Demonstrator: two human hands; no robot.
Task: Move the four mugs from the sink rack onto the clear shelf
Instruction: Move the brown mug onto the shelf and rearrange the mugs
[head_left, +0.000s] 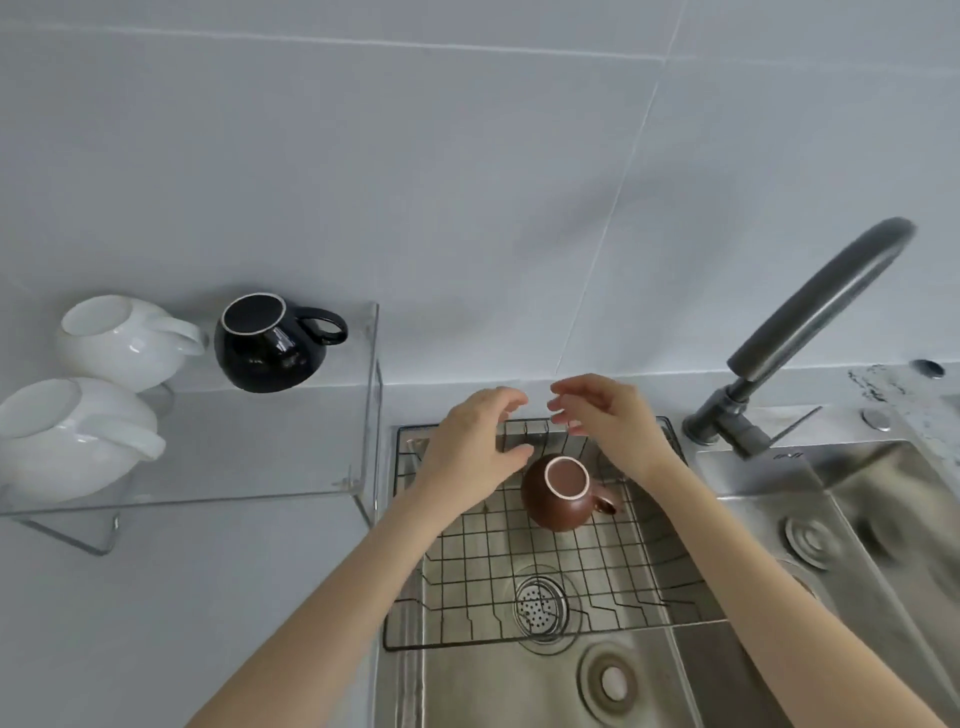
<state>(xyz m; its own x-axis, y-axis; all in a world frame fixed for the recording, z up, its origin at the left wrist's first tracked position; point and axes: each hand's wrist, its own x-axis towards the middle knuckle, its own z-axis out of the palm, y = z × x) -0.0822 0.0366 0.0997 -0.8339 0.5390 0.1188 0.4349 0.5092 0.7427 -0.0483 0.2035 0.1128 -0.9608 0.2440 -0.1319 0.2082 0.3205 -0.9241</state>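
Legible text: none that I can read. One small dark marking sits on the sink (753, 470) ledge just below the faucet (810, 332) base, right of centre in the frame; it is too small and blurred for me to make out. Mugs, shelf and wall tiles carry no lettering that I can see.

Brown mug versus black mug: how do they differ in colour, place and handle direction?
The brown mug sits on the wire rack over the sink; the black mug is on the clear shelf. The brown mug's handle points toward the lower right, the black mug's toward the right. Both are upside down, and neither is held.
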